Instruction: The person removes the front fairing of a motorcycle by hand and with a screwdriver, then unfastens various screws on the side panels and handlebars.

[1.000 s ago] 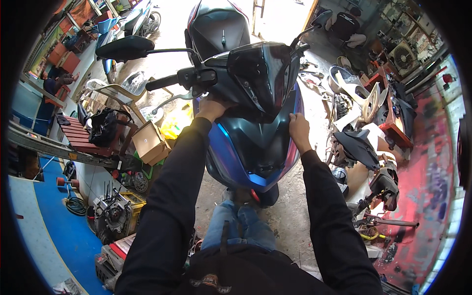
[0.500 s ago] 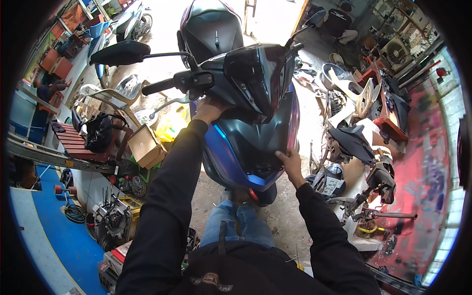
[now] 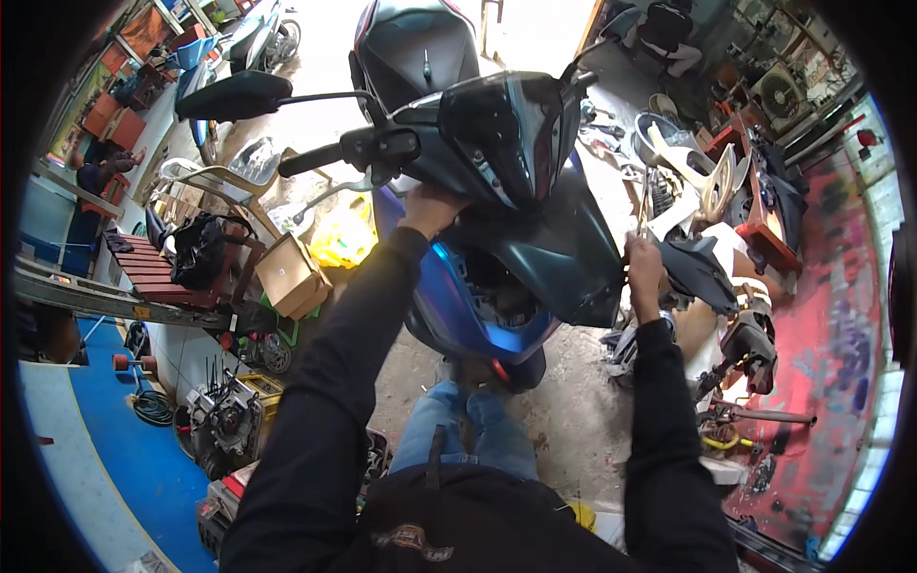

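In front of me stands a scooter with a blue-violet body (image 3: 441,304). Its black front panel (image 3: 576,250) is swung out to the right, baring a dark opening (image 3: 495,286) in the front. My right hand (image 3: 645,272) is closed at the panel's right edge. Under the handlebar cover, my left hand (image 3: 435,208) reaches in at the panel's upper left; its fingers are hidden. The left grip (image 3: 313,160), brake lever (image 3: 330,199) and mirror (image 3: 235,96) stick out above my left forearm. Behind them is the black seat (image 3: 415,48).
Left are a cardboard box (image 3: 291,275), a yellow plastic bag (image 3: 346,236), a slatted bench (image 3: 153,269) with a black bag (image 3: 201,253), and an engine (image 3: 227,422). Loose scooter parts and a bare frame (image 3: 735,372) crowd the right. A person (image 3: 666,36) crouches at the far right.
The black front panel has come away from the blue body and shifted right with my right hand. Behind it the dark opening now shows. My left hand has moved slightly right.
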### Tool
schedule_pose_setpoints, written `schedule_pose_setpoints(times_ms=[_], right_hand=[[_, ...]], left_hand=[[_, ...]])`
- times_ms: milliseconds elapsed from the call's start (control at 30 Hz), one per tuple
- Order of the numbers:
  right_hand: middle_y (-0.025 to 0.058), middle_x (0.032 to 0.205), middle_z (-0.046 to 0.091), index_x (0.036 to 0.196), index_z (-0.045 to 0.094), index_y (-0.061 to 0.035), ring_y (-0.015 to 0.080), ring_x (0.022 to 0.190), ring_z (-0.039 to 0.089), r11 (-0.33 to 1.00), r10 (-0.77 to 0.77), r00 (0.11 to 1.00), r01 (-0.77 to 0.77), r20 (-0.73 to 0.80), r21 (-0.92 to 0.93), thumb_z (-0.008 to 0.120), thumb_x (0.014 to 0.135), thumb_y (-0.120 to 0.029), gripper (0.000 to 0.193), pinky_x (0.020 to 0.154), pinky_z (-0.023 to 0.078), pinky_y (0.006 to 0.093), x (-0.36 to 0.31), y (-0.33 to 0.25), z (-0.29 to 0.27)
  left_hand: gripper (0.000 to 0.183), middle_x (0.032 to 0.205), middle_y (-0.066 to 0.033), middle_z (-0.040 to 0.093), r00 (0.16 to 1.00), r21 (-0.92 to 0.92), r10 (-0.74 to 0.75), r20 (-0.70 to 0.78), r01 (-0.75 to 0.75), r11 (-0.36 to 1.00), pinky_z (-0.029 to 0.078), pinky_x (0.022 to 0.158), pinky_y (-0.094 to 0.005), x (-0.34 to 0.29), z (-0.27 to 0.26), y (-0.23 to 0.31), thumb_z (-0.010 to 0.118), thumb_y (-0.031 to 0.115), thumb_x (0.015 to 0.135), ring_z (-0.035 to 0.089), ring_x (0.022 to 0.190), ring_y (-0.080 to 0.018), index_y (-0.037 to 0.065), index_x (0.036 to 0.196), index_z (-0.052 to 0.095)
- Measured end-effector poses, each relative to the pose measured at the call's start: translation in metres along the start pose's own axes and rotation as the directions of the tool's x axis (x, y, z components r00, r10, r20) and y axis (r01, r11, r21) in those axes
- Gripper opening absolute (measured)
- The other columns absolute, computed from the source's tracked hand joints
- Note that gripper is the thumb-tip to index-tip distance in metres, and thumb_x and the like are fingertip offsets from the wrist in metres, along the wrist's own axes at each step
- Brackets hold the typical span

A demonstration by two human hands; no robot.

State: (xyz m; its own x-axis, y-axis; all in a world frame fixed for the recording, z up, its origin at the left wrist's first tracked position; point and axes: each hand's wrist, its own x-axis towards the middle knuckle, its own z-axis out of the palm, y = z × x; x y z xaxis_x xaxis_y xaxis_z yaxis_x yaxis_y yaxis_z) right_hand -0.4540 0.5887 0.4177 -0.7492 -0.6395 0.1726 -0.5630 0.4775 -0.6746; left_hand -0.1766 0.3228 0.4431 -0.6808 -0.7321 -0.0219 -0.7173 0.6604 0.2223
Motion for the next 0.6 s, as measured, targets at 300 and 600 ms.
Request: schedule_pose_setpoints(times_ms=[300,600], right_hand=[[0.0042,0.07,0.051,0.083,0.049,-0.0002,0.011,0.064,0.05,0.945,0.064,0.955,-0.151,0.289,0.29,0.074,0.08,-0.022,0.033,0.055,0.043,0.0279,-0.082,0.005,0.04],[0.0063,0.093,0.066,0.113,0.061,-0.0033,0.0139,0.082,0.062,0.874,0.085,0.765,-0.365,0.639,0.322,0.067,0.082,-0.016,0.035,0.063,0.052,0.0295,-0.056,0.019,-0.001]], left_hand=[[0.062,0.108,-0.0141,0.065,0.999,-0.081,0.022,-0.041,-0.025,0.996,0.047,0.089,-0.04,-0.002,-0.005,-0.001,0.052,0.067,0.079,0.062,0.101,-0.0309,0.015,0.109,0.067],[0.062,0.106,-0.0161,0.064,0.972,-0.161,0.231,0.043,-0.221,0.962,0.046,0.088,-0.0425,-0.023,-0.026,0.021,0.056,0.066,0.077,0.059,0.102,-0.0343,0.014,0.111,0.065]])
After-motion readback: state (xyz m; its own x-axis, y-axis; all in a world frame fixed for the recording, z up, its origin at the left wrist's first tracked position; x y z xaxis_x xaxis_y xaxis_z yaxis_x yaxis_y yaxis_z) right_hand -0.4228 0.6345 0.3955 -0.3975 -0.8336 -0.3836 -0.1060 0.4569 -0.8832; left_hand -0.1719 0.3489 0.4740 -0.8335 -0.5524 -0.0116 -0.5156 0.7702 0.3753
